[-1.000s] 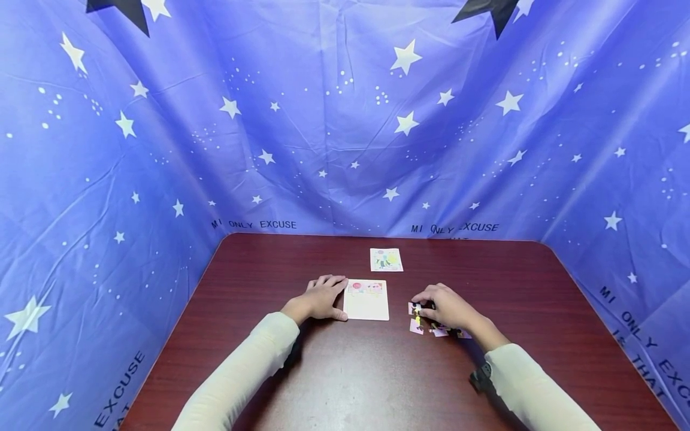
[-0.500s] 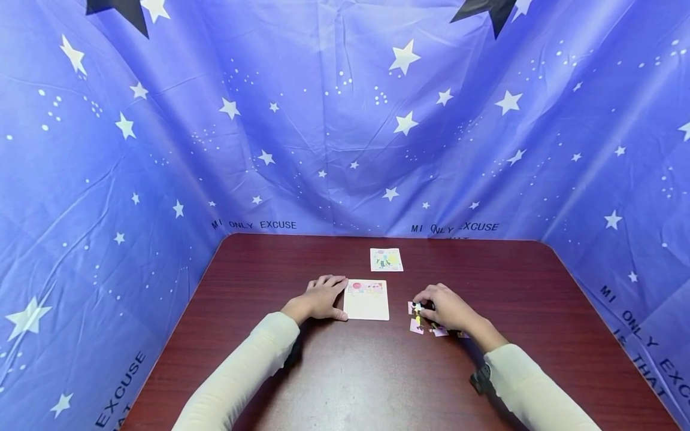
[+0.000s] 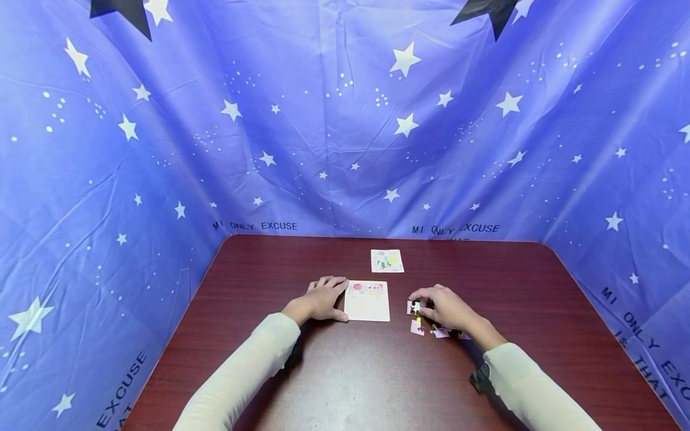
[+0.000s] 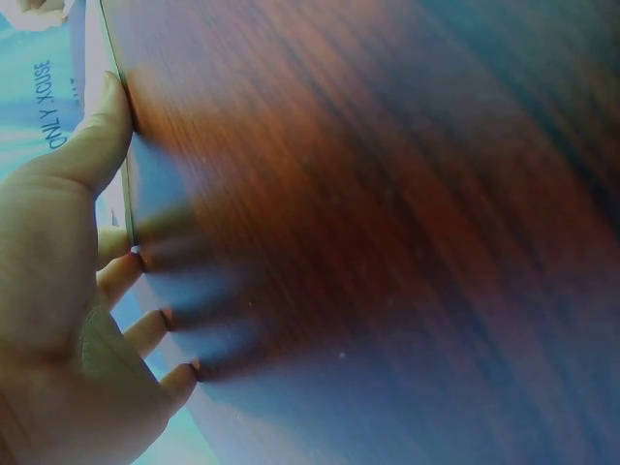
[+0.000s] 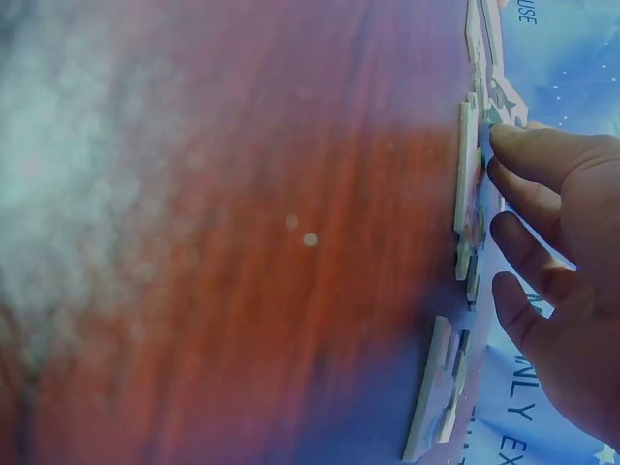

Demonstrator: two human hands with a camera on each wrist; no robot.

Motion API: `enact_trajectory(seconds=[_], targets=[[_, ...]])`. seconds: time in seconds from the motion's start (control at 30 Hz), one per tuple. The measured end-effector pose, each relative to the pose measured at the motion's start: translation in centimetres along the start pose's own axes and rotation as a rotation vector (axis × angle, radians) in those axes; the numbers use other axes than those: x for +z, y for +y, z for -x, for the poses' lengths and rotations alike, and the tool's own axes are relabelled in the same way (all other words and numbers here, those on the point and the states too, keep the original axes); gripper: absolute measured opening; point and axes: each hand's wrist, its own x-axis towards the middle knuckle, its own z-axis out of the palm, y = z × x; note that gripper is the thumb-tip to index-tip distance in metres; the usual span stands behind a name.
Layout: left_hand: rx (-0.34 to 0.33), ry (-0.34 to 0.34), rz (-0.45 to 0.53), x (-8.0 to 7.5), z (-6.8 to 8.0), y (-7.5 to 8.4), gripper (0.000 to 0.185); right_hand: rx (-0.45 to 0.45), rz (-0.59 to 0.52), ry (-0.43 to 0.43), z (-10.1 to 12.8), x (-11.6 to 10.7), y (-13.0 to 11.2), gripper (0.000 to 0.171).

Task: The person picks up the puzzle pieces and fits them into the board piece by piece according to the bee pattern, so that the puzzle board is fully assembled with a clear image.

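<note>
On the dark red-brown wooden table [image 3: 345, 371], right of centre, lies a small heap of loose, pastel-printed cardboard jigsaw pieces [image 3: 426, 320], and the person's right hand [image 3: 444, 306] is on top of it. The fingers [image 5: 542, 160] are curled down onto the pieces, their tips touching one at the far left edge of the heap; the right wrist view shows the fingertips pressed against the printed face of the pieces [image 5: 467, 194], but it is not plain whether any piece is actually pinched or only touched. One pink piece [image 3: 417, 327] lies just clear of the hand on its near left side.

Just left of the heap, apart from it, lies a white rectangular puzzle tray [image 3: 367, 300] with a strip of coloured picture along its far edge. The left hand [image 3: 320, 297] rests flat on the table against the tray's left edge, fingers spread and relaxed, the thumb [image 4: 97, 145] lying along the tray's near left corner; it grips nothing.

Beyond the tray, towards the back of the table, lies a small white picture card [image 3: 387, 261] with a pastel drawing, well clear of both hands. Both arms wear pale cream sleeves [image 3: 242, 371]. A blue cloth backdrop with white stars and printed letters [image 3: 345, 120] closes the table in on three sides.
</note>
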Motion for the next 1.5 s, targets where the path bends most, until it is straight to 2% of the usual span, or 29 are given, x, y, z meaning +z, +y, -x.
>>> enact_trajectory(seconds=[0.13,0.27,0.37,0.9,1.2,1.5], targets=[[0.004,0.011,0.002,0.0,0.0,0.0,0.098,-0.026,-0.071,0.008,-0.3,0.0,0.2,0.027],[0.002,0.010,-0.008,-0.1,0.1,0.0,0.098,0.003,-0.178,0.003,-0.7,0.0,0.0,0.024],[0.001,0.009,-0.012,-0.1,0.0,-0.1,0.098,0.023,-0.218,0.000,-1.2,-0.1,-0.3,0.023],[0.000,0.002,0.003,-0.1,0.1,0.0,0.099,0.015,-0.227,-0.040,-4.9,0.8,-3.5,0.025],[-0.013,-0.001,-0.011,-0.1,0.0,-0.1,0.098,-0.044,-0.233,-0.043,-7.1,2.0,-5.5,0.027],[-0.015,-0.011,-0.011,0.0,-0.1,0.0,0.098,-0.040,-0.211,-0.069,-8.7,3.4,-6.8,0.031]])
